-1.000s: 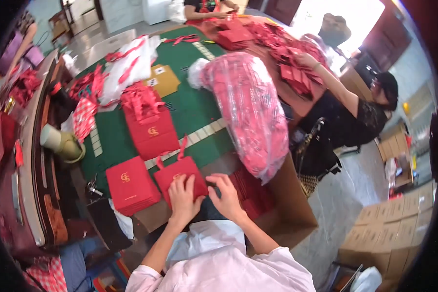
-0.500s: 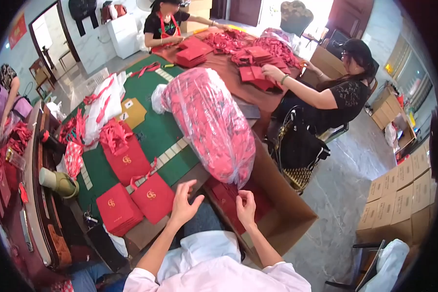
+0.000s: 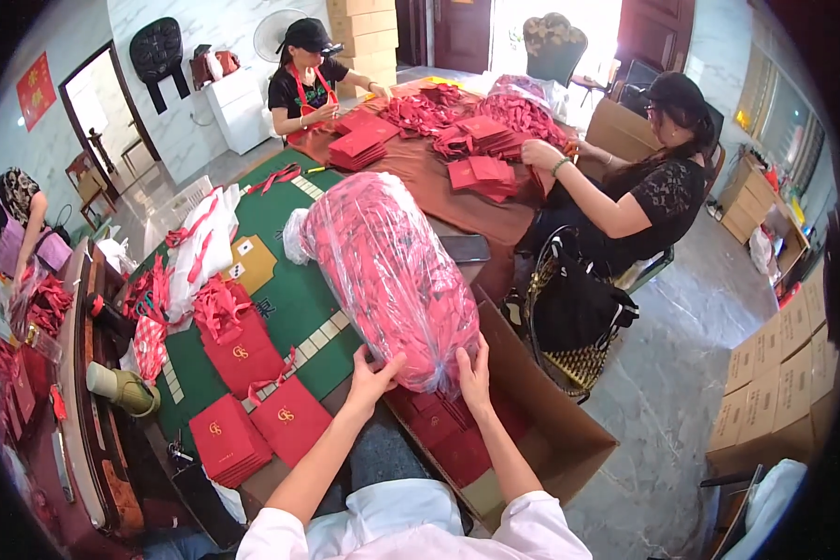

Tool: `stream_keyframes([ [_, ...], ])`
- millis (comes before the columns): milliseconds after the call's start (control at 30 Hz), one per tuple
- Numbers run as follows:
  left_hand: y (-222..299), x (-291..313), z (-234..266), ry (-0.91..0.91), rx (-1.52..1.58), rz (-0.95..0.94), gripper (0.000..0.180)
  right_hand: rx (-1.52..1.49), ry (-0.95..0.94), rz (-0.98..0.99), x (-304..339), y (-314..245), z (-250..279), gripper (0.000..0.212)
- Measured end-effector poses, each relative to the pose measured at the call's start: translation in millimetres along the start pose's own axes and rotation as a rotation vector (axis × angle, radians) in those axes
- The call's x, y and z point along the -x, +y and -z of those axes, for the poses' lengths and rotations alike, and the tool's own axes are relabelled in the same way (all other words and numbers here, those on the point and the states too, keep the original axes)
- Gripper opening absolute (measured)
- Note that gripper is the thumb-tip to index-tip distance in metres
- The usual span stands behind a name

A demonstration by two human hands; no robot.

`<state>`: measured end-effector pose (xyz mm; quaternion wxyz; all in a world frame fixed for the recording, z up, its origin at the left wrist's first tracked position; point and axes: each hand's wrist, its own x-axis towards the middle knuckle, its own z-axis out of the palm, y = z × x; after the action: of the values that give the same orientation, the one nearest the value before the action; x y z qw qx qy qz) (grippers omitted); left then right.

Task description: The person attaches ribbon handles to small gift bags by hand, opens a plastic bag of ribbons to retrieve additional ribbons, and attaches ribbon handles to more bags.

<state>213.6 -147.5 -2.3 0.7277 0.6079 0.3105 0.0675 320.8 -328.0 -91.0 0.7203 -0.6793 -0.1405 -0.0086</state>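
Observation:
A large clear plastic bag packed with red items [image 3: 392,271] lies across the table edge, its near end over a cardboard box [image 3: 555,397]. My left hand [image 3: 375,376] grips the left side of that near end, thumb on top. On the opposite side my right hand [image 3: 474,376] holds the plastic, its fingers bent against it. Flat red pieces [image 3: 439,425] rest inside the box beneath. Left of my left hand are a stack of red paper bags [image 3: 229,439] and another red bag [image 3: 289,418] with gold marks.
The table has a green top [image 3: 285,327] with rows of pale tiles [image 3: 322,338]. A phone [image 3: 464,247] lies beyond the box. Two people sit at the far side among red piles [image 3: 476,140]; another is at far left. A black bag [image 3: 583,303] hangs right; cartons [image 3: 765,401] are stacked farther right.
Both hands have moved forward from empty air onto the plastic bag and taken hold of its near end. The bag has shifted slightly toward me. The view has tilted up a little.

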Motion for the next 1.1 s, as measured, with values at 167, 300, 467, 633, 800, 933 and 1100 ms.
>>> stream_keyframes([
  [167, 1, -33, 7, 0.091, -0.018, -0.242, 0.102, -0.079, 0.001, 0.018, -4, -15, -20, 0.065],
  [300, -3, -45, 12, 0.117, -0.015, -0.228, 0.082, -0.049, 0.019, 0.079, -7, -15, -24, 0.066],
  [467, 5, -41, 30, -0.01, 0.146, -0.061, 0.075, -0.011, 0.017, 0.104, -9, -29, -33, 0.077],
  [633, 29, -58, 45, 0.044, 0.073, -0.07, 0.082, 0.03, 0.061, -0.115, -28, -48, -34, 0.089],
  [800, 62, -94, 36, 0.162, 0.138, -0.161, 0.084, -0.052, 0.028, -0.06, -45, -42, -33, 0.089],
  [933, 41, -149, 84, 0.319, -0.186, -0.213, 0.047, 0.02, -0.032, 0.056, -46, -57, -67, 0.081],
  [1100, 37, -140, 85, 0.395, -0.284, -0.328, 0.025, 0.25, 0.012, 0.053, -43, -64, -77, 0.085],
])
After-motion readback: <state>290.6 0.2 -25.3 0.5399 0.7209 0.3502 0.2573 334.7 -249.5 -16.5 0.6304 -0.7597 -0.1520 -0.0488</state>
